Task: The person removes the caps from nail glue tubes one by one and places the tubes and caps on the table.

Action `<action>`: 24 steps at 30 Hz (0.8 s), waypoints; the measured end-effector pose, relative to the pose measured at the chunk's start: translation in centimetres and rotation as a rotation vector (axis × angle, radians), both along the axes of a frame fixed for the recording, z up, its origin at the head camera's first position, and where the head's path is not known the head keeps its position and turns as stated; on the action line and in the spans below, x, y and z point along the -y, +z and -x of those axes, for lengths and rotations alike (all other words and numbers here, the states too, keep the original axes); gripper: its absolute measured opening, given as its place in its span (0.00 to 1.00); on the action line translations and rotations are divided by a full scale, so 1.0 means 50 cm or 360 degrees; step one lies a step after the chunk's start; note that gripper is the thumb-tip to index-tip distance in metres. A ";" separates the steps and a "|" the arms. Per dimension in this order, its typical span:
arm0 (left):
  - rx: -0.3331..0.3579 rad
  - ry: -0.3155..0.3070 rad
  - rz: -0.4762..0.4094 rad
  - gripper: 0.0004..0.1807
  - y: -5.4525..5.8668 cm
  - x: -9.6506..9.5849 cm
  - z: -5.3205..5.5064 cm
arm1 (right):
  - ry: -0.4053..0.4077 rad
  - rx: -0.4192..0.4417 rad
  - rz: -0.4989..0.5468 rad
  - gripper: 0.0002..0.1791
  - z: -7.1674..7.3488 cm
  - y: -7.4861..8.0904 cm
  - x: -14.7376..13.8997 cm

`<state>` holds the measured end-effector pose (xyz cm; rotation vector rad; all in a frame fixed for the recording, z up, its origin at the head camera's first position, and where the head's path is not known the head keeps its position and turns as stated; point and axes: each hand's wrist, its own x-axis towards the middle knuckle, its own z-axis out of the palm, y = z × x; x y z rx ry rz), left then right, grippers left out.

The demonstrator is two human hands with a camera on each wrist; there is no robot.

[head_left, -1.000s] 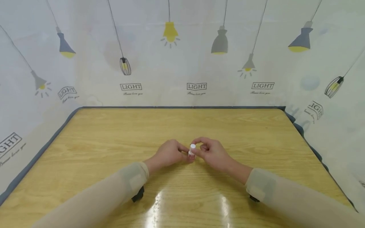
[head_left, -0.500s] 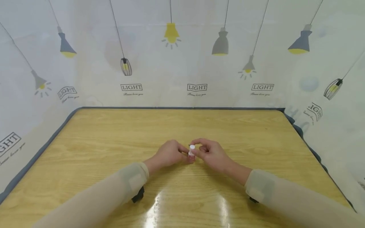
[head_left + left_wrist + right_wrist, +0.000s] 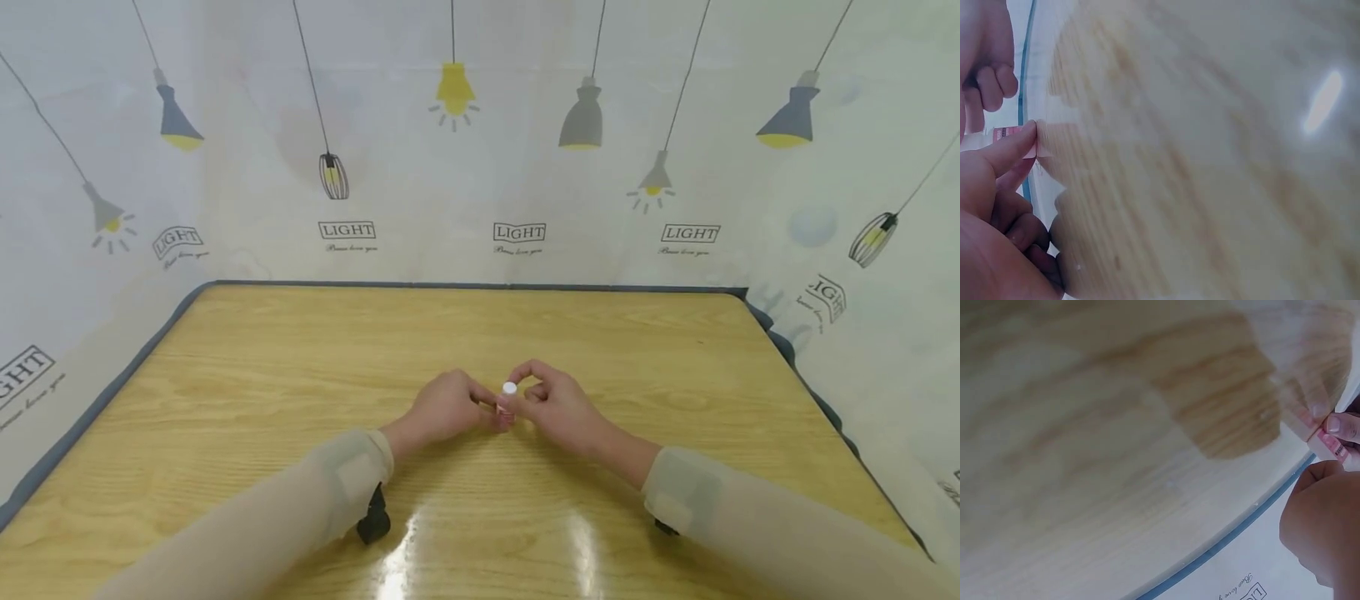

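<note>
A small bottle (image 3: 505, 418) with a pink-and-white label stands upright on the wooden table, topped by a white cap (image 3: 510, 388). My left hand (image 3: 447, 406) pinches its lower part between thumb and finger. At the top, my right hand (image 3: 564, 410) has its thumb and curled index finger around the cap. In the left wrist view, the bottle's label (image 3: 1005, 132) shows just above the left thumb, while the right hand (image 3: 991, 56) is partly cut off. The right wrist view catches the bottle (image 3: 1333, 446) at its edge; the right fingertips are hidden there.
The wooden table (image 3: 300, 350) has a dark blue edge at the back and sides. Behind it hangs a pale wall covering (image 3: 420, 183) printed with lamps. A black wrist device (image 3: 373, 518) hangs under the left sleeve.
My right thumb and index finger have shifted slightly around the cap, and the thumb covers more of the bottle's neck. My left hand keeps its hold. The head view has tilted a little.
</note>
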<state>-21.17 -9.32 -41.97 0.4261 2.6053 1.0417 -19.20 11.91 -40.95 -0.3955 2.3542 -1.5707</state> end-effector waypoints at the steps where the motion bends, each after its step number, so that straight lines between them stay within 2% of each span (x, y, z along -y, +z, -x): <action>1: 0.0010 -0.0008 0.0001 0.15 0.000 0.000 0.000 | -0.0002 -0.0018 0.0001 0.14 0.000 -0.001 0.000; 7: -0.0004 -0.0024 0.0037 0.16 -0.001 -0.002 0.003 | 0.0035 -0.0108 0.0045 0.16 -0.001 0.001 -0.005; 14: 0.0011 -0.0017 0.0030 0.13 0.001 -0.006 0.001 | 0.0080 -0.0139 0.0077 0.15 -0.004 0.008 -0.013; 24: 0.0027 -0.0009 0.0020 0.13 0.002 -0.007 0.002 | 0.0023 -0.0135 0.0089 0.16 0.001 0.008 -0.015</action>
